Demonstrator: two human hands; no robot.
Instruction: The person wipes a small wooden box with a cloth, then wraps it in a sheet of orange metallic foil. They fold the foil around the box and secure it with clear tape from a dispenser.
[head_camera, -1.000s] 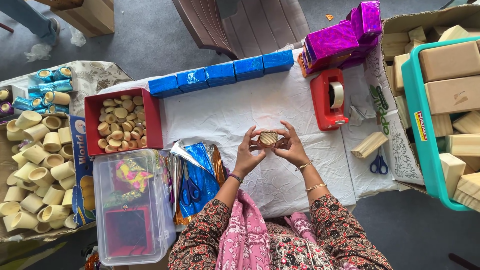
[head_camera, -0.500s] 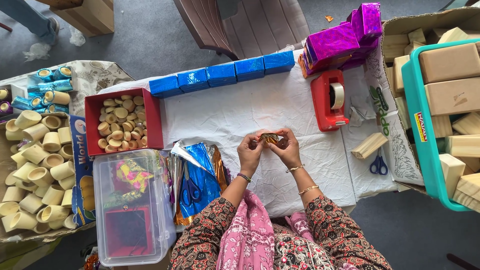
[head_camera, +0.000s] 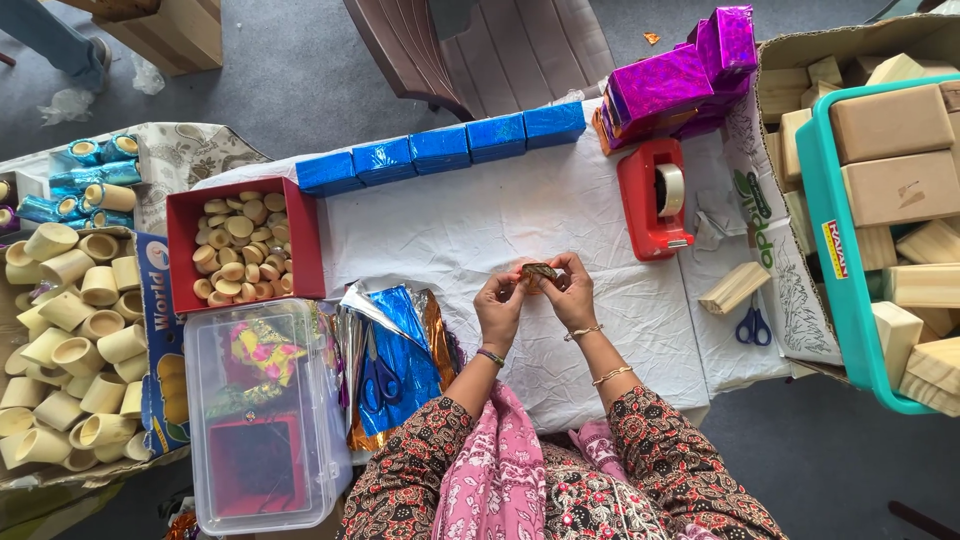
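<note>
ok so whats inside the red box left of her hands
The red box is open-topped and filled with small round tan caps or discs, piled loosely. The pile covers the bottom, so whatever lies under the top layer cannot be seen.

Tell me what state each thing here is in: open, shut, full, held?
Small foil-wrapped piece: held between both hands.
Left hand: pinching the piece.
Right hand: pinching the piece.
Red box: open, full of pale round pieces.
Clear plastic box: lid on.
Blue scissors: shut, lying flat.
Tape dispenser: loaded with a roll.

Red tape dispenser (head_camera: 655, 210) near blue scissors (head_camera: 752, 326).
</note>
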